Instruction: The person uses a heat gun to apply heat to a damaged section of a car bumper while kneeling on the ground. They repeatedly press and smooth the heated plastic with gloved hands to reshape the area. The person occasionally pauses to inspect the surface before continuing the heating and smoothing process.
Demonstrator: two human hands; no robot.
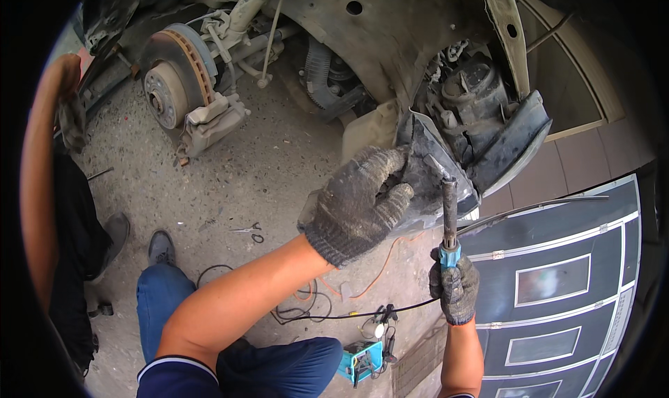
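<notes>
My right hand (458,291), in a dark knit glove, is wrapped round the blue grip of a hot-air gun (450,210). The gun's metal barrel points up, with its bent tip against a scuffed black plastic panel (432,165) at the car's front corner. My left hand (359,206), in a worn grey glove, grips the panel's left edge, thumb apart from the curled fingers; some fingertips are hidden behind the edge. Right beside the panel are a round dark housing (477,84) and a curved black trim piece (512,144).
A bare brake disc (174,77) with its caliper (212,123) hangs at upper left. Another person's arm (38,168) is at far left. Pliers (252,231), a black cable (348,316) and a blue basket (362,363) lie on the floor. Dark framed panels (543,328) stand at right.
</notes>
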